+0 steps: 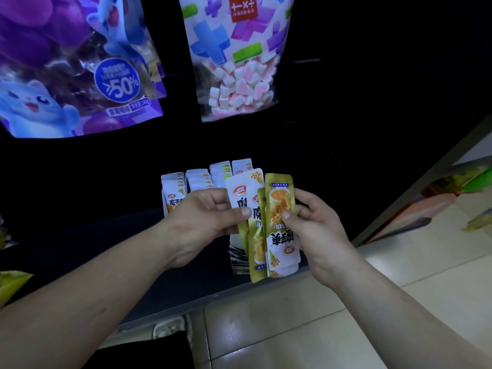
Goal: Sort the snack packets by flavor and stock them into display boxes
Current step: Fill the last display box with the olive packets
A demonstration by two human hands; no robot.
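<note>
Nearest me, two bare forearms (80, 302) reach in from the lower corners, above the pale tiled floor (319, 328). At the centre of the frame the left hand (205, 217) grips a fan of white-and-gold snack packets (237, 194), thumb across their fronts and fingers curled behind. The right hand (316, 225) pinches a gold packet (282, 206), turned upside down and touching the fan's right edge. Just above the hands I see rows of matching packets (198, 179) standing upright on a dark shelf. A purple bag (66, 75) hangs at upper left, a marshmallow bag (234, 62) at top centre.
</note>
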